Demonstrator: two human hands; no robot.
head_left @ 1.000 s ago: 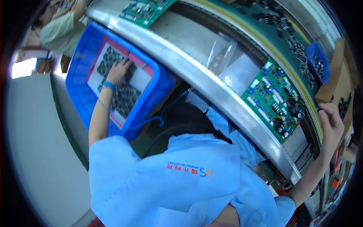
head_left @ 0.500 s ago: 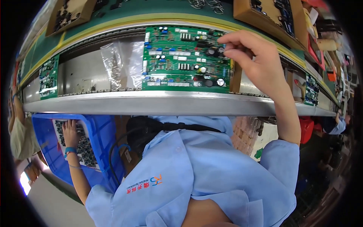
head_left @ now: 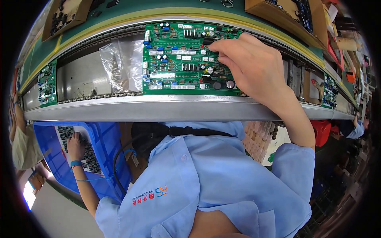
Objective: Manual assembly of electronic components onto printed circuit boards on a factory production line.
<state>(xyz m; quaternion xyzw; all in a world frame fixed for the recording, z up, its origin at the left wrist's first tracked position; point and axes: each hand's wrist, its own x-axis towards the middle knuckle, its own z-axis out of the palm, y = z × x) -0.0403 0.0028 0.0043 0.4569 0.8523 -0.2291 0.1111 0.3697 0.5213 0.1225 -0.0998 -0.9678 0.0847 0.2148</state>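
Observation:
A large green circuit board (head_left: 170, 75), filled with capacitors, white connectors and dark heat-sink parts, lies across the rails of a conveyor. Over the board's right part is my right hand (head_left: 258, 65), thumb and forefinger brought close together at the dark components. Whatever may be between those fingertips is hidden. Down at the left, my left hand (head_left: 76, 147) rests on a white tray (head_left: 81, 130) of small dark components inside a blue plastic bin (head_left: 104, 146). Its fingers are bent and drawn together among the parts, and what they grip is too small to make out.
Clear plastic bags (head_left: 119, 69) lie in the conveyor left of the board. Smaller-looking boards sit farther along at the left (head_left: 47, 85) and right (head_left: 330, 91). Cardboard boxes of components stand beyond at the far left (head_left: 81, 20) and far right (head_left: 274, 12). A metal rail (head_left: 178, 108) runs before me.
My right hand has moved left and lower over the board. The left hand's fingers, earlier spread on the tray, are now bent together, slightly lower. The board appears slightly farther left.

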